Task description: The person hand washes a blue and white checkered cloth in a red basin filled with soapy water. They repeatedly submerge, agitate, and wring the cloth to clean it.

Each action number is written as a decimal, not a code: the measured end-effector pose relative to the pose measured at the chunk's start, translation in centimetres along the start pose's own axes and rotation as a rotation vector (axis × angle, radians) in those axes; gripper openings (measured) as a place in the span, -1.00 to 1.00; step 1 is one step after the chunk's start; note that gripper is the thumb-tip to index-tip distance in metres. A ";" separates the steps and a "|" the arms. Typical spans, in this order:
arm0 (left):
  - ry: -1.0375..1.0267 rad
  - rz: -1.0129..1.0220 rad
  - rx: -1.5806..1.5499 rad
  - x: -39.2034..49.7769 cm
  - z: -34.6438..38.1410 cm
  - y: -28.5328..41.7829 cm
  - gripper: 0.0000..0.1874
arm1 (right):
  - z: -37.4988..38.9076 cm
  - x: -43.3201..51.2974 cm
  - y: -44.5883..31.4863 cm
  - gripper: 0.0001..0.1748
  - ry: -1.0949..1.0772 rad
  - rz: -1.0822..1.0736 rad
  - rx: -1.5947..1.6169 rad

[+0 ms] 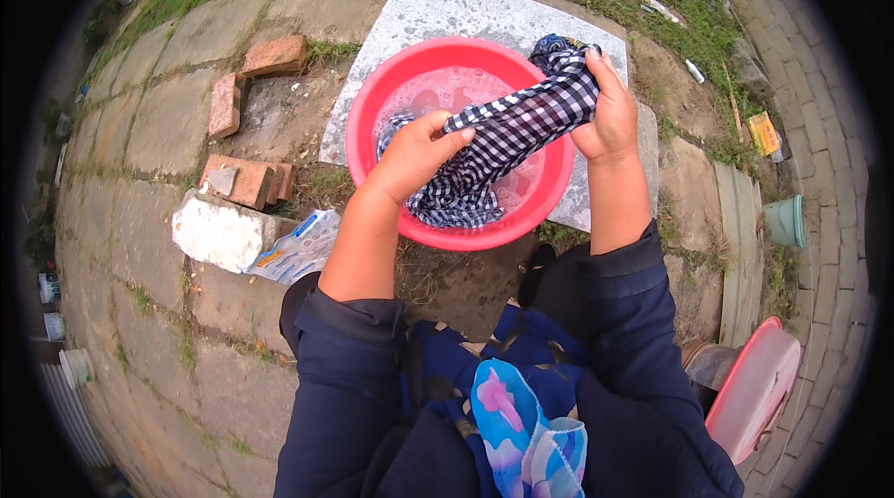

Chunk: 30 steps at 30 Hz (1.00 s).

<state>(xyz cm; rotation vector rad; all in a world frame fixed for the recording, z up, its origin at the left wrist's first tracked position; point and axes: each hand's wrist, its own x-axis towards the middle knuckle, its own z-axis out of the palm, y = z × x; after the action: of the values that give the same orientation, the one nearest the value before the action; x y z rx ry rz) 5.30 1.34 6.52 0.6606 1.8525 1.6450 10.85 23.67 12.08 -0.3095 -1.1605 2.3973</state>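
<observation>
A wet black-and-white checked cloth (520, 117) is stretched between my two hands above a pink plastic basin (363, 127). My left hand (422, 152) pinches one edge of it between thumb and fingers over the basin's near left part. Over the right rim, my right hand (607, 103) grips the other end, where a dark patterned bunch of fabric (552, 51) bulges out beyond the fingers. The lower folds of the checked cloth hang into the basin. Sudsy water (443, 89) with bubbles shows inside it.
The basin rests on a speckled grey stone slab (447, 9). Red bricks (276, 56), a white-faced block (216, 232) and a printed plastic bag (300, 246) lie to the left. At right are a green bucket (784, 221) and a tilted pinkish basin (758, 390).
</observation>
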 end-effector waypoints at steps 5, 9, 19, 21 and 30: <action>0.294 -0.047 -0.564 0.9 -0.2 -0.5 -0.63 | -0.8 0.0 1.1 -0.31 0.057 -0.300 -1.284; 0.522 -0.022 -0.278 2.1 0.0 -1.2 -0.62 | -1.4 -0.1 2.3 -0.04 -0.401 -0.122 -1.494; 0.256 0.025 0.814 4.5 4.6 -5.4 -0.44 | -3.8 2.2 8.5 -0.67 -0.244 -0.062 -1.911; 0.180 -0.101 0.915 5.1 5.1 -6.1 -0.49 | -4.3 2.3 10.0 -0.67 -0.265 0.170 -1.909; 0.238 -0.049 0.580 4.4 2.7 -4.0 -0.54 | -4.9 2.7 7.9 -0.73 -0.400 -0.159 -1.571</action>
<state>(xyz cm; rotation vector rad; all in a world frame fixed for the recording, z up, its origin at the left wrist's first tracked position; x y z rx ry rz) 4.07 5.86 1.95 0.6594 2.5318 1.1860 7.97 24.10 2.88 -0.1564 -2.8634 0.9233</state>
